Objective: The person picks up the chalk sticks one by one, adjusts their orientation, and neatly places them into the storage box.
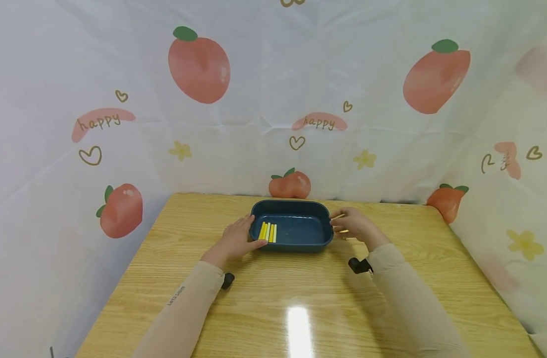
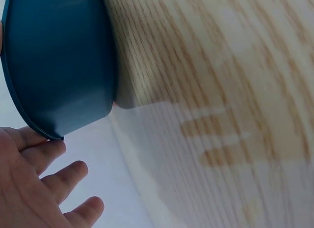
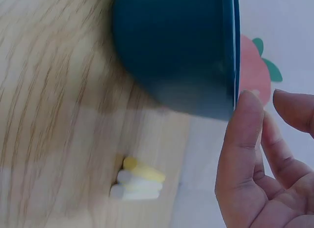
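A dark blue rectangular basin (image 1: 295, 247) with rounded corners stands on the wooden table. Several yellow and white chalk sticks (image 1: 275, 233) lie side by side at its left end. My left hand (image 1: 235, 239) spans the basin's near left corner, thumb along the front rim and fingers at the left end. In the left wrist view, its fingers spread and one fingertip meets the rim of the basin (image 2: 59, 66). At the right end, my right hand (image 1: 355, 224) has a fingertip at the basin's rim (image 3: 230, 51), its thumb held apart.
Beyond the right hand, more sticks (image 3: 142, 188), one yellow and two white, lie on the table in the right wrist view. A white cloth (image 1: 255, 149) printed with fruit hangs behind the wooden table (image 1: 264, 298) and along its sides.
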Tool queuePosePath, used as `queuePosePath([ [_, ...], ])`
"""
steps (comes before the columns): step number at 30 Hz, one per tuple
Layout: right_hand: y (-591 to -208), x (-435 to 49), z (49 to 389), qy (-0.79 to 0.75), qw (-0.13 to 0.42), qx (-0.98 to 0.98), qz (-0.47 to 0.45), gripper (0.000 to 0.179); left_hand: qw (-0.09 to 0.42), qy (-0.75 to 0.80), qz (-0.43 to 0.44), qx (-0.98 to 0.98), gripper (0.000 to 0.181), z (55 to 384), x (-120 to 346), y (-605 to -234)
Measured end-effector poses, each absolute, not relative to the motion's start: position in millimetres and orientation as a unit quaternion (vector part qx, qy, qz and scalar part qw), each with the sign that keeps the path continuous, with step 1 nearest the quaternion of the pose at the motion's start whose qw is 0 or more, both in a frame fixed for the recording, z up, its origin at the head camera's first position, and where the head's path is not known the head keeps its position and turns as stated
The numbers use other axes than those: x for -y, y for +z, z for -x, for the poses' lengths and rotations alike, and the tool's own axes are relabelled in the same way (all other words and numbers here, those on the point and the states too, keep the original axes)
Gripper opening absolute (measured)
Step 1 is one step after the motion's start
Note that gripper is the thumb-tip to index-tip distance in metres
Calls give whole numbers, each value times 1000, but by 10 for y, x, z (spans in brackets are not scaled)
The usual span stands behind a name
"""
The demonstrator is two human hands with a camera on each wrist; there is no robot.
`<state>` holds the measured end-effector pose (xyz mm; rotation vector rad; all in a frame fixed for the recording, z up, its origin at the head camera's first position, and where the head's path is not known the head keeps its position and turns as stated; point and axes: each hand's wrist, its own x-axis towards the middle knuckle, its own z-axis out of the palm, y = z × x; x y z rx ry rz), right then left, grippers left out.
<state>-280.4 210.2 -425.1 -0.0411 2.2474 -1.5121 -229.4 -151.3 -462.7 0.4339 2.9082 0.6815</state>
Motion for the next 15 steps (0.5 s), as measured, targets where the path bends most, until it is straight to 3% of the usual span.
queuePosePath([
  [15, -4395, -2420, 2847, -543, 212, -812, -17, 44, 67, 227, -143, -961, 99, 2295, 1510, -4617],
])
